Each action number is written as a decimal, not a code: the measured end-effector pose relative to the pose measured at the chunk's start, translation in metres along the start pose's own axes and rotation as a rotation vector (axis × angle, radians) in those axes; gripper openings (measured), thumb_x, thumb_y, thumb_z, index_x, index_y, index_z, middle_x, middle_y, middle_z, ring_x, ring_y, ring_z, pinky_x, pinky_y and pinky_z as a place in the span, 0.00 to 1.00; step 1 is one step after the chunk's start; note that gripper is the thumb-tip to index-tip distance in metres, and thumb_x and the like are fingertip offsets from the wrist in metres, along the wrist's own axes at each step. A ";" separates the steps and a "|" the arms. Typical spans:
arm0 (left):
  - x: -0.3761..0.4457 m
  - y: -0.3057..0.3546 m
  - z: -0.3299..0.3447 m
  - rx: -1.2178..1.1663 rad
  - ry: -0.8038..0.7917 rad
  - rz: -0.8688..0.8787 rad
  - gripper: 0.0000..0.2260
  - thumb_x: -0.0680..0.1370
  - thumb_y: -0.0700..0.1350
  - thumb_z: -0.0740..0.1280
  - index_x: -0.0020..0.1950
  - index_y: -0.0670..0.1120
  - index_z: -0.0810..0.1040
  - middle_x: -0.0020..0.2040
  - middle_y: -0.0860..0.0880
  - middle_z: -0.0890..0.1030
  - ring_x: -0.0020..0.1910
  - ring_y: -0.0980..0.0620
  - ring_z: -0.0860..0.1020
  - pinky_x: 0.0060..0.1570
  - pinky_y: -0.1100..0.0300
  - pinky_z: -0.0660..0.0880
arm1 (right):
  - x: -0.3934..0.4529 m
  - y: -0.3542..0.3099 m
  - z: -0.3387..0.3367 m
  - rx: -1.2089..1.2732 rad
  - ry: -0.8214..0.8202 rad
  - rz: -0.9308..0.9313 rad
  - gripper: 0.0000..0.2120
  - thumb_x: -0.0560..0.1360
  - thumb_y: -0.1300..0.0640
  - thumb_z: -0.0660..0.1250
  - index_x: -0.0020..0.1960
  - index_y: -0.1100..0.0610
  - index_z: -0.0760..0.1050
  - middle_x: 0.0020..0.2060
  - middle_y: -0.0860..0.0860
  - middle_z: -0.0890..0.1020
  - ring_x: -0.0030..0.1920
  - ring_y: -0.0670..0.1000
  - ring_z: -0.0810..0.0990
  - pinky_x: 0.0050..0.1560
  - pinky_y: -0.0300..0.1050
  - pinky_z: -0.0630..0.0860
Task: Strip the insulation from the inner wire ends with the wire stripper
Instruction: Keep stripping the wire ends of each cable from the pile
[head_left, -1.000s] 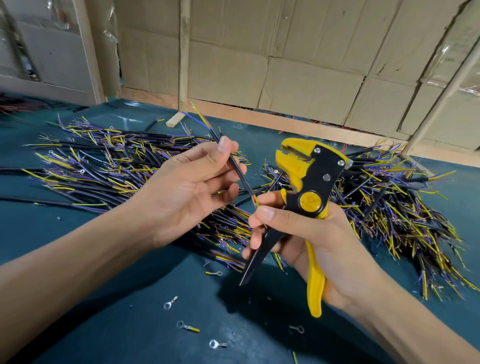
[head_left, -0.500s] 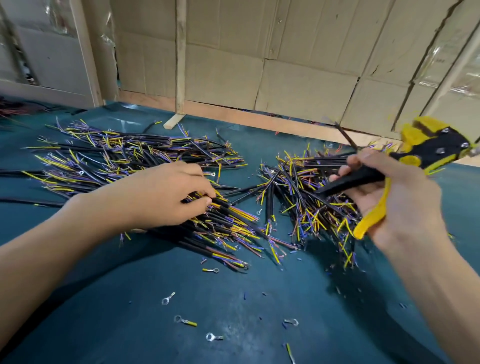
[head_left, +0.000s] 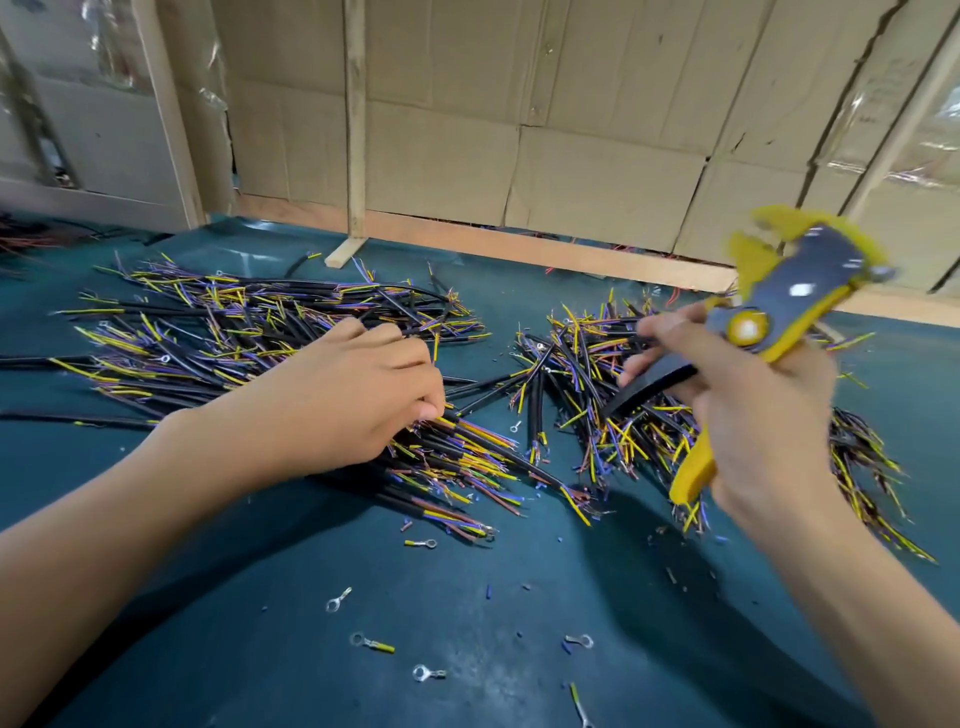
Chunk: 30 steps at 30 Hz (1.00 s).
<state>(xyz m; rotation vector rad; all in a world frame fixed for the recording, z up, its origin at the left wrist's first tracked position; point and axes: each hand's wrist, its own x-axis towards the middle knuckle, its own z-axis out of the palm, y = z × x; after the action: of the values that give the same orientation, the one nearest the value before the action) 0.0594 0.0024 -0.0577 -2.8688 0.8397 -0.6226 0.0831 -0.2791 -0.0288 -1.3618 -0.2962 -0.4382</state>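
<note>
Looks like the fetch-the-next-cable step: left hand (head_left: 343, 395) is down on the left pile of cables (head_left: 218, 332) on the desk (head_left: 260, 623), fingertips pinching at one. Right hand (head_left: 737, 410) hovers over the right pile (head_left: 597, 395), clamped round the wire stripper (head_left: 779, 312); next he'd need to lift one cable clear and feed an inner end into its jaws

The wire stripper (head_left: 789, 312) is yellow with a black plate and black handle, and a round yellow knob at its pivot; its blurred head looks all yellow. The left pile of cables (head_left: 249, 332) has black jackets with yellow, purple-blue and brown inner ends. The right pile (head_left: 587, 384) shows the same colours. The table cover (head_left: 234, 623) is dark teal. Near it lie silver ring terminals (head_left: 371, 643), some with yellow sleeves. The far wall (head_left: 467, 130) is tan cardboard with pale wooden strips.
</note>
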 end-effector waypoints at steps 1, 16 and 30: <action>0.000 0.002 -0.001 0.010 0.073 0.045 0.12 0.84 0.50 0.55 0.52 0.53 0.79 0.49 0.54 0.77 0.49 0.47 0.75 0.49 0.50 0.71 | -0.002 0.002 0.001 -0.091 -0.097 0.040 0.09 0.74 0.68 0.73 0.36 0.60 0.81 0.32 0.59 0.80 0.31 0.59 0.80 0.40 0.59 0.80; 0.014 0.038 -0.004 -1.846 0.556 -0.276 0.16 0.71 0.36 0.74 0.58 0.46 0.84 0.41 0.44 0.83 0.38 0.48 0.76 0.35 0.60 0.73 | -0.029 -0.003 0.019 0.043 -0.640 0.384 0.10 0.65 0.66 0.77 0.40 0.56 0.79 0.35 0.63 0.80 0.35 0.60 0.79 0.42 0.52 0.80; 0.013 0.049 -0.009 -1.820 0.578 -0.332 0.02 0.74 0.40 0.75 0.46 0.44 0.86 0.39 0.44 0.82 0.40 0.49 0.80 0.35 0.59 0.74 | -0.039 0.008 0.028 0.105 -0.649 0.449 0.03 0.70 0.63 0.74 0.43 0.61 0.81 0.37 0.65 0.79 0.36 0.61 0.79 0.40 0.53 0.81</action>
<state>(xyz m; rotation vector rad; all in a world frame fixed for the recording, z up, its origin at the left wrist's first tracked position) 0.0419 -0.0458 -0.0543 -4.5876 1.5859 -1.1555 0.0539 -0.2457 -0.0485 -1.3886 -0.5184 0.4018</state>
